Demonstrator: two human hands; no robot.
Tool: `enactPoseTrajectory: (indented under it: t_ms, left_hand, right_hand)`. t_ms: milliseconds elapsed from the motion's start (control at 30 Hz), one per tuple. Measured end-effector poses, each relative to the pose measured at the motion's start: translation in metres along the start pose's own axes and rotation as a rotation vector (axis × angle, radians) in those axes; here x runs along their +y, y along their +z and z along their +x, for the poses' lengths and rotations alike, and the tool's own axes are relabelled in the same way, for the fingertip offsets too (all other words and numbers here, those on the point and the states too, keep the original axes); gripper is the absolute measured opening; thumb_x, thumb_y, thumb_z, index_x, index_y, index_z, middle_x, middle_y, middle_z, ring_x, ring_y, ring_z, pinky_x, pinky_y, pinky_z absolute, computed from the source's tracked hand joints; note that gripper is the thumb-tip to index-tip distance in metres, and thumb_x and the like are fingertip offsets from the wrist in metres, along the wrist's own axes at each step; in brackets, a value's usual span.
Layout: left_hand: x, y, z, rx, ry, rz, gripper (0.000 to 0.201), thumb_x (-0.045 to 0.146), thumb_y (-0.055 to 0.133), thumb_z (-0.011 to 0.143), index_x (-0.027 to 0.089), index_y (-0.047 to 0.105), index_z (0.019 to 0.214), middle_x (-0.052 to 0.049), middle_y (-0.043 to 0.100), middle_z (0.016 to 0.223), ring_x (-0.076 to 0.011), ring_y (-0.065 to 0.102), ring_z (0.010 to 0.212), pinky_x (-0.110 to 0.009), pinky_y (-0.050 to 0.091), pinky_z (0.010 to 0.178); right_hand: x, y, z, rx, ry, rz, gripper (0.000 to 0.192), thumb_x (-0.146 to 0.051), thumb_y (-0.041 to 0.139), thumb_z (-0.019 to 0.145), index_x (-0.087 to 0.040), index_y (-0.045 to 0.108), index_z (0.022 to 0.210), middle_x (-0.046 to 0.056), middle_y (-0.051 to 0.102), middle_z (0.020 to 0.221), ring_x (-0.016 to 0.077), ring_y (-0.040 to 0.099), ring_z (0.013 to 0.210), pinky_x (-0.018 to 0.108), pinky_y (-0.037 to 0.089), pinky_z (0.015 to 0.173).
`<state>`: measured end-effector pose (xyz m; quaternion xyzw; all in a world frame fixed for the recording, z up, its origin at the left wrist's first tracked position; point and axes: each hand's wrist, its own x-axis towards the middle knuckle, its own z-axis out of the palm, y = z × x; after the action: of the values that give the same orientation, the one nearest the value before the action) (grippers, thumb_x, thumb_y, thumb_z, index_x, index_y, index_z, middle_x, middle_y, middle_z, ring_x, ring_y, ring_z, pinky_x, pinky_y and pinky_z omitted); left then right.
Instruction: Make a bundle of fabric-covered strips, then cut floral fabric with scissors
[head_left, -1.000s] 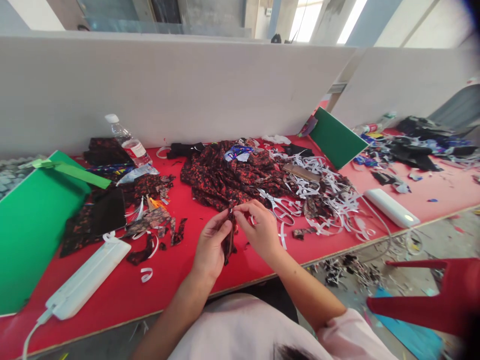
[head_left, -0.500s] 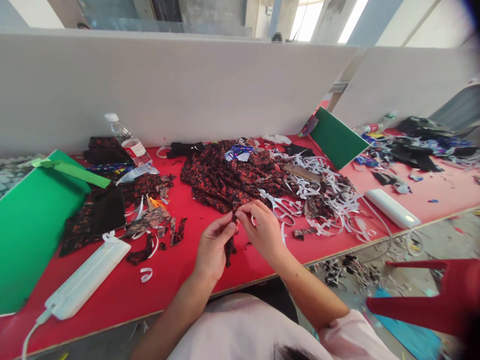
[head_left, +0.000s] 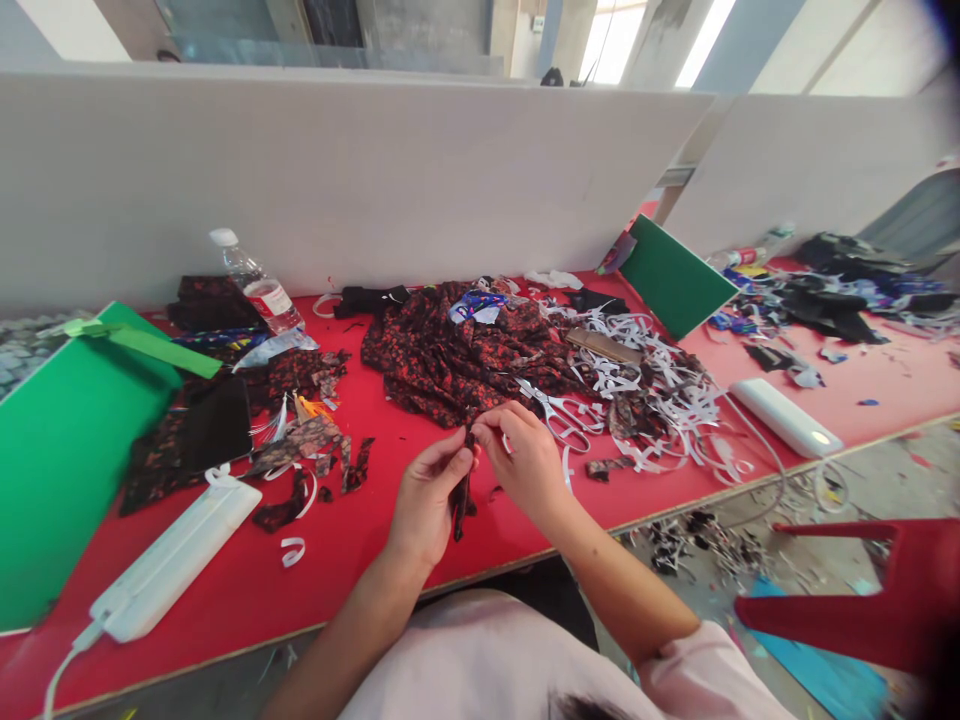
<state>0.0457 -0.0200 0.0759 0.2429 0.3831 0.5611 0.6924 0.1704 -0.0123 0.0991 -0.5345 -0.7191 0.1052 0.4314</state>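
Note:
My left hand (head_left: pixel 429 495) pinches a narrow dark patterned fabric strip (head_left: pixel 460 505) between thumb and fingers, and its loose end hangs below. Close beside it, my right hand (head_left: pixel 525 458) has its thumb and forefinger closed on the upper part of that strip; the exact grip is partly hidden. Just beyond both hands lies a heap of black fabric with red flowers (head_left: pixel 450 350). White-handled scissors (head_left: pixel 559 415) rest at the heap's right edge, near my right knuckles.
White ribbon scraps (head_left: pixel 660 400) pile to the right by a green board (head_left: pixel 671 275). On the left are a water bottle (head_left: pixel 259 285), a black phone (head_left: pixel 217 422), fabric scraps (head_left: pixel 296 445), and a white corded lamp (head_left: pixel 176 555). A red stool (head_left: pixel 892 590) stands at the right.
The hanging end of the fabric strip sits slightly lower and looks narrower. Both hands stay almost in the same place, still pinching it.

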Motion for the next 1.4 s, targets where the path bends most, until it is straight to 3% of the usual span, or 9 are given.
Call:
enactPoseTrajectory:
  t_ms: [467,667,833,1033,1233,1400]
  left_hand:
    - [0.000,0.000,-0.001,0.028,-0.065,-0.032,0.030,0.019,0.079,0.055,0.020,0.072,0.084,0.000,0.071,0.076,-0.0092,0.062,0.067,-0.022,0.046,0.071]
    - [0.000,0.002,0.000,0.032,-0.071,-0.052,0.031,0.020,0.080,0.054,0.020,0.072,0.085,-0.001,0.072,0.077,-0.0090,0.063,0.066,-0.021,0.048,0.069]
    - [-0.005,0.001,0.002,0.044,0.053,-0.007,0.029,0.021,0.079,0.056,0.022,0.072,0.084,0.000,0.072,0.084,-0.0102,0.063,0.076,-0.022,0.048,0.074]
    - [-0.012,-0.004,0.002,0.019,0.220,0.129,0.023,0.020,0.072,0.067,0.024,0.071,0.089,-0.002,0.064,0.111,-0.0152,0.057,0.103,-0.026,0.044,0.090]
    - [-0.012,-0.004,0.000,-0.022,0.321,0.200,0.020,0.019,0.069,0.070,0.024,0.071,0.088,-0.002,0.059,0.114,-0.0169,0.054,0.108,-0.028,0.044,0.091]
    - [-0.012,-0.004,0.000,-0.038,0.328,0.225,0.020,0.017,0.068,0.071,0.026,0.071,0.089,-0.001,0.057,0.115,-0.0160,0.053,0.108,-0.027,0.044,0.093]
  right_hand:
    - [0.002,0.002,0.000,-0.017,0.001,-0.022,0.015,-0.020,0.045,0.088,-0.019,0.057,0.078,0.004,0.057,0.077,0.0163,0.054,0.076,0.028,0.042,0.070]
    - [0.002,0.001,-0.001,-0.005,0.017,0.089,0.015,-0.018,0.046,0.087,-0.019,0.059,0.081,0.003,0.058,0.078,0.0150,0.055,0.077,0.027,0.044,0.072]
    - [-0.003,0.000,-0.004,0.014,0.064,0.168,0.012,-0.019,0.051,0.083,-0.019,0.062,0.087,0.003,0.061,0.082,0.0144,0.057,0.077,0.026,0.046,0.072]
    - [-0.007,-0.001,-0.002,0.049,0.168,0.183,0.004,-0.019,0.059,0.076,-0.019,0.063,0.076,0.000,0.062,0.068,0.0119,0.054,0.063,0.024,0.043,0.062]
    - [-0.006,0.000,-0.004,0.051,0.190,0.227,0.004,-0.020,0.058,0.075,-0.018,0.061,0.072,-0.002,0.061,0.066,0.0107,0.050,0.059,0.024,0.040,0.059]
    - [-0.004,0.000,-0.005,0.020,0.223,0.270,0.005,-0.018,0.056,0.075,-0.018,0.062,0.074,-0.002,0.059,0.065,0.0107,0.050,0.060,0.022,0.039,0.057]
